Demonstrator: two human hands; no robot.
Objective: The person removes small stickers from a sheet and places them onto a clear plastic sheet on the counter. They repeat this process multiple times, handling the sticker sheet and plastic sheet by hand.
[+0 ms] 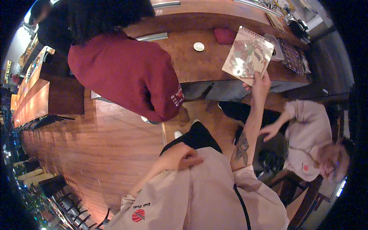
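My right hand (261, 82) grips the lower edge of a spiral-bound menu-like booklet (249, 54), thumb on its glossy, illustrated front. The booklet is held up in front of a wooden counter (188, 64), its spiral edge pointing away from me, and light glares off the cover. Close to the front of my light-coloured jacket (207, 184), my left hand (184, 157) has its fingers curled. Nothing shows in it, though the palm is hidden. A small white dish (199, 47) sits on the counter, left of the booklet.
A person in a maroon top (123, 72) stands close at the front left. To my right is a co-worker in a light jacket (309, 138), one hand near my forearm. A red cloth-like item (224, 35) and dark patterned sheets (291, 56) lie on the counter.
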